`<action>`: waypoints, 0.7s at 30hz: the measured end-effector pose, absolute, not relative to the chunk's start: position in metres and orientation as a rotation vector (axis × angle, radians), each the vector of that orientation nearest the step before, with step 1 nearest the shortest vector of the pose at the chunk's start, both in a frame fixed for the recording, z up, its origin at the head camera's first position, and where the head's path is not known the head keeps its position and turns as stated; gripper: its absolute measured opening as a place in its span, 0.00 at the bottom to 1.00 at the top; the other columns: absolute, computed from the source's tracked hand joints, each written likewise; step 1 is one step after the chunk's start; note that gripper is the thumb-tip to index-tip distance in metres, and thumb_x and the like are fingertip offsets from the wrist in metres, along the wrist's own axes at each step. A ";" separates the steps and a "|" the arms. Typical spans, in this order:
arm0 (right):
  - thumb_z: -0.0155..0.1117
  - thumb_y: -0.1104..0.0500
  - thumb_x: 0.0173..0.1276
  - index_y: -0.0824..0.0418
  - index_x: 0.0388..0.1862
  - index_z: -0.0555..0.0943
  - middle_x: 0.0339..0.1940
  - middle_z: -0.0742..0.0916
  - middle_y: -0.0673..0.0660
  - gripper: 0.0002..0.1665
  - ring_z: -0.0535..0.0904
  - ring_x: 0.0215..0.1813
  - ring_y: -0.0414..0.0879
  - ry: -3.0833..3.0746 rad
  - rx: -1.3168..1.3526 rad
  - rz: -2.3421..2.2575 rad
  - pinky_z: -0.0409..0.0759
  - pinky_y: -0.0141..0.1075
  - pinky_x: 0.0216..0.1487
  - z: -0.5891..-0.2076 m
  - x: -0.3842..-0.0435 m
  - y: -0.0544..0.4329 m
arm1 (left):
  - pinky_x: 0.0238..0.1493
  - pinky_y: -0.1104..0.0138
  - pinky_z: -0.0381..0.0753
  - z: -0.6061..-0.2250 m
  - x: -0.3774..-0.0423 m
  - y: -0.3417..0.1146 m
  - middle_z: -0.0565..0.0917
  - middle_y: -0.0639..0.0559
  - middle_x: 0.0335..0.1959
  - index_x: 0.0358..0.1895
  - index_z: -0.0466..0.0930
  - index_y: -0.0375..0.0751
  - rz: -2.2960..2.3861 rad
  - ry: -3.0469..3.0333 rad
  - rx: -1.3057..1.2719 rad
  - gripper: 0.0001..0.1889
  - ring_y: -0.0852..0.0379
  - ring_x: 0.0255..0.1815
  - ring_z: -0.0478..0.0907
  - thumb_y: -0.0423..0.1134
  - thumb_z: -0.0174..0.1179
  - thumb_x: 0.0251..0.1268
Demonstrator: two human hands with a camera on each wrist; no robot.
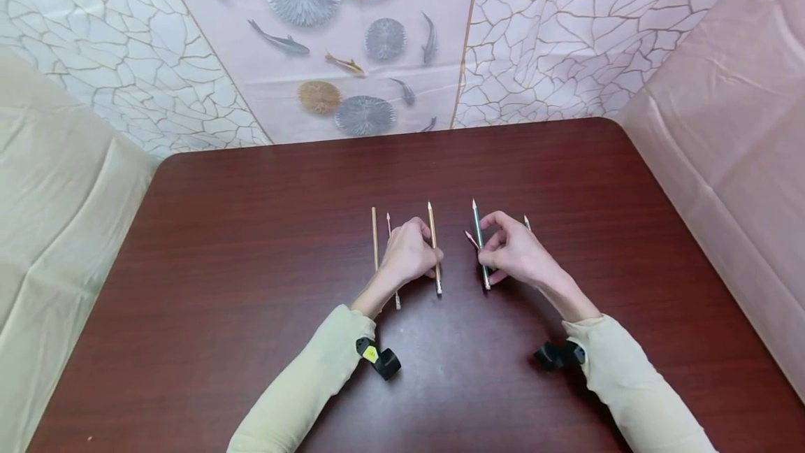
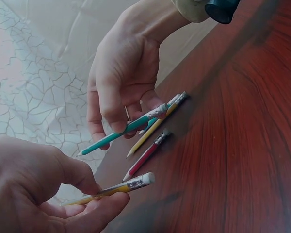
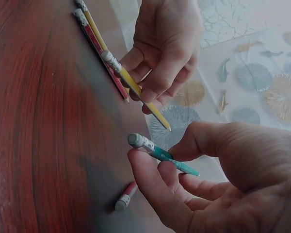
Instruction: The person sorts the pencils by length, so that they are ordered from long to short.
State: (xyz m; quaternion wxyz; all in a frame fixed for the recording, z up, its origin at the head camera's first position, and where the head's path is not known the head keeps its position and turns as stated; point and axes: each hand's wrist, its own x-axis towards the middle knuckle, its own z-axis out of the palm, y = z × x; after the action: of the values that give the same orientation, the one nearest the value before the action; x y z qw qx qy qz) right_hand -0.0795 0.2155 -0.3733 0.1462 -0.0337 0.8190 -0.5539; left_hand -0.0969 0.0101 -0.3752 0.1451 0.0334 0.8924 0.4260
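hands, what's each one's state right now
Left hand: closed, holding a yellow pencil.
Right hand: closed, holding a green pencil.

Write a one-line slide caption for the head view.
The left hand pinches a yellow pencil, the right hand a green pencil, over a dark table.

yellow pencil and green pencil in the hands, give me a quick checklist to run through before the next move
1. Left hand holds the yellow pencil: ok, pinched.
2. Right hand holds the green pencil: ok, pinched.
3. Both held pencils point the same way: ok, tips away from the person, eraser ends nearer.
4. Held pencils apart from each other: ok, a gap shows between them.
5. Space under the green pencil free: not ok, a red pencil passes behind it in the head view.
6. Grip firm enough to carry on: cannot tell, the pictures show no pressure.
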 end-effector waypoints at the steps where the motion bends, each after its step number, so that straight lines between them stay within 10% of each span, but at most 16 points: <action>1: 0.58 0.76 0.53 0.71 0.57 0.66 0.26 0.80 0.61 0.30 0.81 0.21 0.52 2.353 -0.094 -1.594 0.83 0.48 0.23 -0.373 -0.079 0.215 | 0.45 0.63 0.80 -0.375 -0.097 0.009 0.82 0.56 0.13 0.42 0.75 0.37 1.221 2.578 0.099 0.13 0.62 0.12 0.80 0.31 0.67 0.55; 21: 0.58 0.75 0.52 0.69 0.56 0.66 0.26 0.81 0.61 0.30 0.81 0.20 0.51 2.348 -0.081 -1.567 0.83 0.48 0.23 -0.377 -0.082 0.198 | 0.43 0.63 0.80 -0.378 -0.093 -0.007 0.80 0.57 0.11 0.41 0.75 0.36 1.143 2.657 0.097 0.13 0.64 0.12 0.80 0.31 0.67 0.54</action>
State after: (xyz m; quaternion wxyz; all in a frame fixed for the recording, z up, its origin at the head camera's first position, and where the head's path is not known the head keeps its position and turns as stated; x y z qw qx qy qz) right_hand -0.0818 0.1982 -0.3768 0.1581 -0.0284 0.8210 -0.5479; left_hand -0.0928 -0.0068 -0.3777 0.1233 0.0333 0.9111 0.3918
